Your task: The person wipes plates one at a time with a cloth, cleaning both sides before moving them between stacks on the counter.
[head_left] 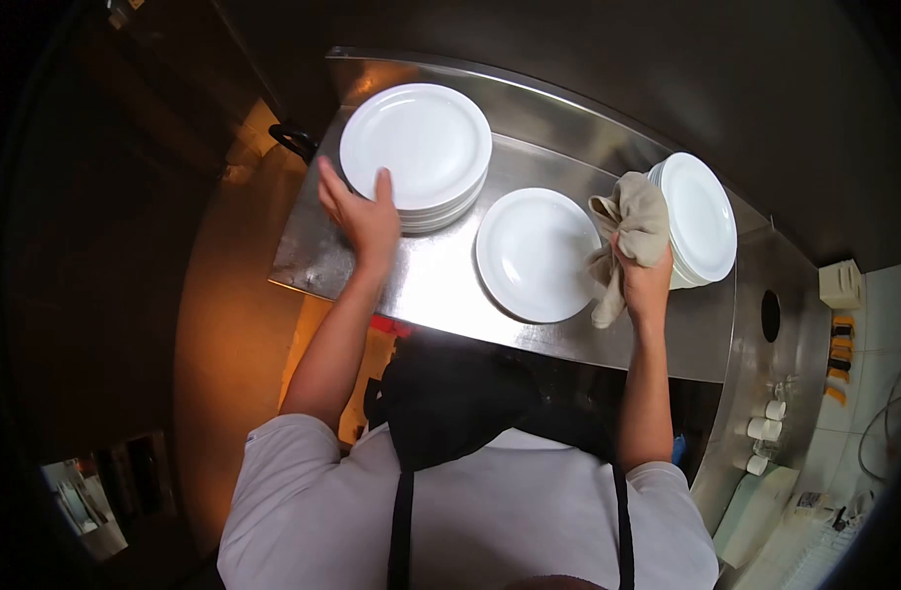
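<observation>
My left hand (365,214) is at the near-left edge of a tall stack of white plates (416,143), fingers and thumb spread apart, overlapping the rim in this view. Bunched in my right hand (647,285) is a beige cloth (635,221), part of it hanging down below the fingers. Between the two hands a white plate (537,254) lies on the steel counter, the cloth's edge close to its right rim. Just beyond the cloth, to the right, stands a second stack of white plates (699,218).
The steel counter (426,290) has a raised back edge along the wall. A round dark hole (771,316) is in the steel surface at right. Small white cups (763,429) stand farther down that side. A black handle (293,141) juts out at the counter's left end.
</observation>
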`<state>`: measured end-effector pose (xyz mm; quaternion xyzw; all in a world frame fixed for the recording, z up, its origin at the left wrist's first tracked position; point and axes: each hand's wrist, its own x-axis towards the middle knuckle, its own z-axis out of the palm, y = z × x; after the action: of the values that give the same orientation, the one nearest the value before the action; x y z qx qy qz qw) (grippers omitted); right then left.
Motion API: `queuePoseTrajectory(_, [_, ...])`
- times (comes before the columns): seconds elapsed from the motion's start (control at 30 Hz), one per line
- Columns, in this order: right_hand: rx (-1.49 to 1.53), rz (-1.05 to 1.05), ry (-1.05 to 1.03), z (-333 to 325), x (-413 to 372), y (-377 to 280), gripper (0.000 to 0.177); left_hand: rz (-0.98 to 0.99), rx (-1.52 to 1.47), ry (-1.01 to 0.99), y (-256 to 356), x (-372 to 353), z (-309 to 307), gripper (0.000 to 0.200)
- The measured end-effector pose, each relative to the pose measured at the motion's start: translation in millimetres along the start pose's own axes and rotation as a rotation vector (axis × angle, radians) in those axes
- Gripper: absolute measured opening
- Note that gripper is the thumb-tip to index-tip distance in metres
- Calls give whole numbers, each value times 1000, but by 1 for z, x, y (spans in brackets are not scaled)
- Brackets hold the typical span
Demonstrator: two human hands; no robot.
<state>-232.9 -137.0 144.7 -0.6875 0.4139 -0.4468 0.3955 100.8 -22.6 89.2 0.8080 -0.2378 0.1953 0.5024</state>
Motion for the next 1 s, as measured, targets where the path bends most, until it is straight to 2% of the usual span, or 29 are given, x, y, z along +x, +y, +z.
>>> queuePoseTrajectory(0.07, [-260, -7, 50, 11, -2, 11, 42, -24, -461, -410, 6, -50, -19, 69])
queuePoseTrajectory(0.1, [-386, -14, 73, 17, 1, 20, 45, -41, -440, -707, 13, -71, -29, 67])
queuePoseTrajectory(0.13, [-500, -44, -24, 24, 7, 34, 48, -159, -351, -908, 30, -90, -37, 74])
queuePoseTrajectory(0.17, [-570, -67, -121, 34, 7, 68, 55, -137, -240, -1033, 22, -110, -26, 85])
queuePoseTrajectory(0.2, [-640, -91, -220, 41, 6, 96, 62, -316, -218, -1218, 28, -114, -22, 92])
queuePoseTrajectory(0.23, [-843, -186, -272, 53, 3, 95, 70, -365, -217, -1291, 26, -119, -12, 89])
queuePoseTrajectory(0.27, [-1047, -281, -328, 70, -3, 95, 78, -441, -308, -1302, 23, -125, -7, 80])
queuePoseTrajectory(0.3, [-943, -261, -409, 83, -2, 92, 80, -519, -400, -1310, 29, -124, -7, 73])
queuePoseTrajectory(0.37, [-729, -207, -565, 103, 0, 86, 85, -570, -393, -1300, 34, -121, -6, 70])
queuePoseTrajectory(0.43, [-543, -248, -684, 110, -10, 84, 83, -543, -412, -1241, 29, -126, -3, 70])
queuePoseTrajectory(0.47, [-566, -292, -816, 104, -21, 80, 82, -409, -432, -1187, 8, -141, 10, 71])
queuePoseTrajectory(0.5, [-379, -226, -828, 96, -36, 72, 78, -383, -433, -1175, 1, -145, 17, 72])
queuePoseTrajectory(0.53, [-376, -175, -813, 82, -57, 71, 77, -356, -434, -1163, -7, -149, 23, 72])
queuePoseTrajectory(0.57, [-375, -122, -804, 65, -74, 72, 76, -442, -415, -1198, 6, -140, 13, 73])
queuePoseTrajectory(0.6, [-442, -53, -822, 50, -79, 63, 77, -529, -392, -1232, 21, -128, 2, 74])
queuePoseTrajectory(0.67, [-569, 83, -852, 22, -77, 40, 77, -563, -351, -1302, 37, -111, -9, 78])
queuePoseTrajectory(0.77, [-868, 19, -765, -9, -44, 75, 85, -553, -319, -1362, 36, -107, -12, 81])
queuePoseTrajectory(0.87, [-1026, -259, -680, 9, -7, 93, 92, -564, -333, -1391, 37, -107, -14, 84])
queuePoseTrajectory(1.0, [-962, -297, -555, 69, 32, 99, 91, -534, -388, -1399, 29, -107, -13, 86])
